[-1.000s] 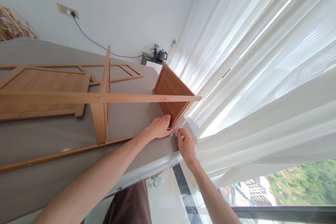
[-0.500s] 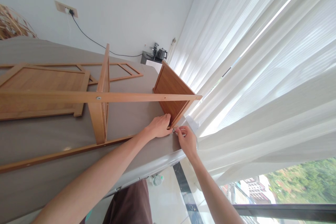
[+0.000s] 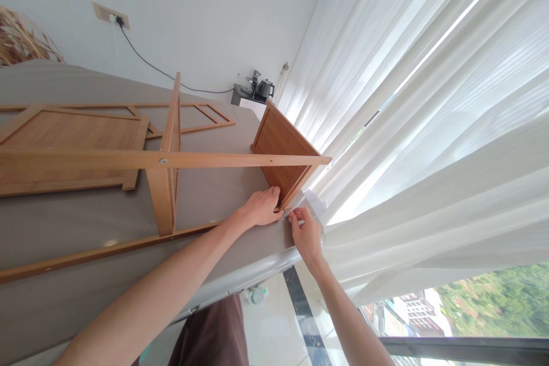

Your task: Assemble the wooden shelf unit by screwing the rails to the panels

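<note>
Clasps lower corner of upright wooden panel (image 3: 286,133) in curled left hand (image 3: 261,207). Pinches thin metal tool (image 3: 285,214) in nearly closed grip of right hand (image 3: 306,232), just beside that corner, above grey cover (image 3: 223,189).

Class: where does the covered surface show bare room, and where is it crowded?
Bare cover shows between the middle crosspiece and the left hand, and in front of the lower rail. Crowded: near the end panel, right hand and flat panel.
</note>
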{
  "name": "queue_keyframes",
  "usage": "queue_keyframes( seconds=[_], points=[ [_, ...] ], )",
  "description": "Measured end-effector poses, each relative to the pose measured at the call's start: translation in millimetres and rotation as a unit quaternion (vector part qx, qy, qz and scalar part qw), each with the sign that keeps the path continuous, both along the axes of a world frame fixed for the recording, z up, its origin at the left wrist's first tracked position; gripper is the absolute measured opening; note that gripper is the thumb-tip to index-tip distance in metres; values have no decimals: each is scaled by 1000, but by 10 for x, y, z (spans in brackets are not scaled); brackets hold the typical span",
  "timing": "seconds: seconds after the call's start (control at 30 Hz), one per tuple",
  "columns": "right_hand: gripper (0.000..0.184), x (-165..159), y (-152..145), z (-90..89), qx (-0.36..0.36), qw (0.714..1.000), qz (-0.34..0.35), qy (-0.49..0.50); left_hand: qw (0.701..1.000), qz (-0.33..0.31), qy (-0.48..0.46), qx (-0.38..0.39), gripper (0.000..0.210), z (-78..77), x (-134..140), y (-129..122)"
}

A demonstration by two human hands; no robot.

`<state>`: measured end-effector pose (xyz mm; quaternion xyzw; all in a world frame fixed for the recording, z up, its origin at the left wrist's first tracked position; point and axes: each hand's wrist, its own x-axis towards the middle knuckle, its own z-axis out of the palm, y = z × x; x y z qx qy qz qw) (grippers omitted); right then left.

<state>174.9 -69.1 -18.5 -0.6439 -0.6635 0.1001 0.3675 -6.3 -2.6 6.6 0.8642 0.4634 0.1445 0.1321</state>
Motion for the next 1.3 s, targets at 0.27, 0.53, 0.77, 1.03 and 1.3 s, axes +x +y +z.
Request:
queue_keyframes(
  seconds=[0.27, 0.53, 0.77, 1.03, 1.3],
  points=[
    [27, 0, -22, -7, 23, 998, 30, -49, 1000, 1, -3, -6, 38, 25, 5, -22],
    [25, -12, 20, 2, 9, 1000, 21, -12, 1000, -1, -5, -6, 37, 19, -1, -17],
    [24, 145, 135, -7, -21, 999, 3, 50, 1000, 1, 0, 6, 37, 12, 5, -14],
    [27, 17, 4, 20, 4, 1000, 12, 3, 1000, -4, -5, 5, 37, -16, 2, -5],
    [29, 8, -9, -11, 47, 995, 37, -79, 1000, 0, -5, 4, 39, -13, 10, -7]
  ],
)
